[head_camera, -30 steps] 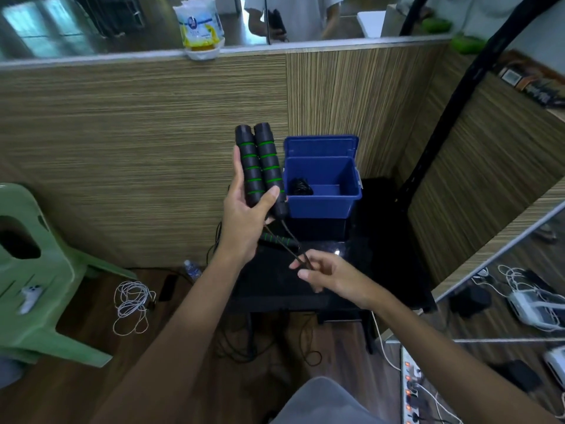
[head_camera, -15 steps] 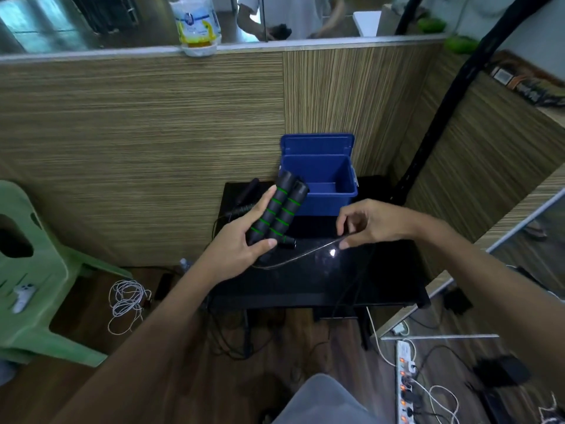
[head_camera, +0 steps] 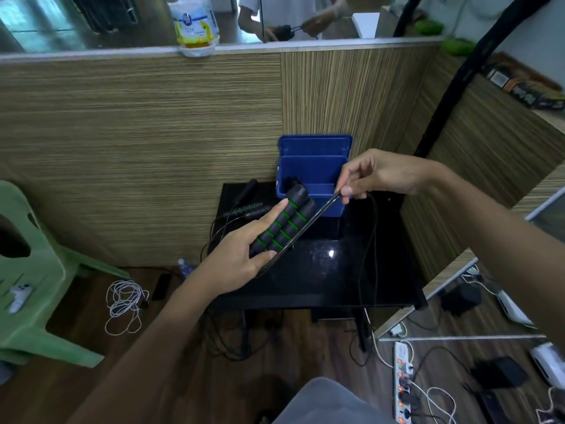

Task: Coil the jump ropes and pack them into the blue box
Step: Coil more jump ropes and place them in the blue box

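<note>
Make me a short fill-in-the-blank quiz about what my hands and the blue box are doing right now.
1. The left hand grips two black foam handles with ____ rings.
2. The right hand pinches the black ____.
3. The blue plastic box on the black table has its lid ____.

Missing words: green; rope; open

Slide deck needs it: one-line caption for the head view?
Left hand holds paired jump rope handles while right hand pinches the rope taut before the open blue box.
</note>
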